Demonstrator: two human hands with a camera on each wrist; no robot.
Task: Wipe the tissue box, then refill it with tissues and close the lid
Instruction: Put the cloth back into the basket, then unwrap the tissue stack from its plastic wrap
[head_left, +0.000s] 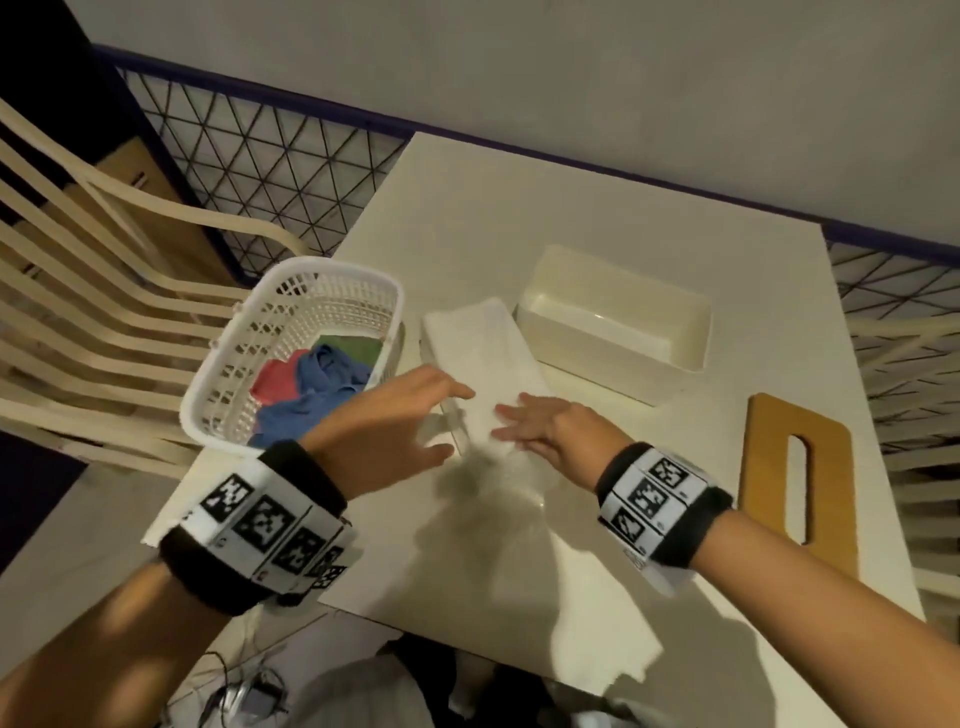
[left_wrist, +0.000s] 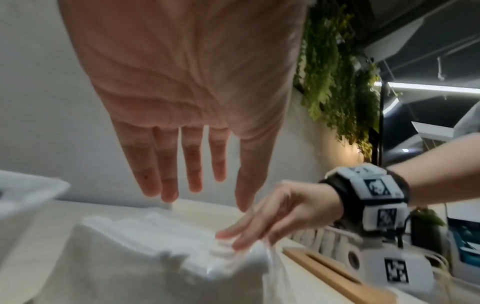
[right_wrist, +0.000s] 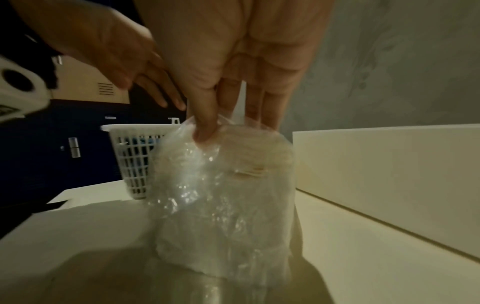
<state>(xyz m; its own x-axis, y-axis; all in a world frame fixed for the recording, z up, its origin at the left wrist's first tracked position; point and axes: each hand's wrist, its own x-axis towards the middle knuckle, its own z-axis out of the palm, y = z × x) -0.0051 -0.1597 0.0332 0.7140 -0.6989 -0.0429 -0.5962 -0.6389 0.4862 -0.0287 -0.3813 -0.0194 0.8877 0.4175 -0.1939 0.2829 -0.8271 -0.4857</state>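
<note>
A stack of white tissues in a clear plastic wrapper (head_left: 483, 353) lies in the middle of the table. My right hand (head_left: 511, 421) is at its near end, thumb and fingers pinching the wrapper (right_wrist: 223, 185) at its top edge. My left hand (head_left: 452, 423) hovers just left of the pack with straight, spread fingers (left_wrist: 168, 174) and holds nothing. The cream tissue box (head_left: 613, 322) stands open and looks empty behind and to the right of the pack. Its wooden lid (head_left: 763, 467), with a long slot, lies flat at the table's right edge.
A white lattice basket (head_left: 322, 291) holding red, blue and green cloths stands to the left of the pack. A slatted chair (head_left: 104, 312) and a wire mesh panel (head_left: 270, 156) lie beyond the table's left edge. The table (head_left: 519, 218) meets a wall behind.
</note>
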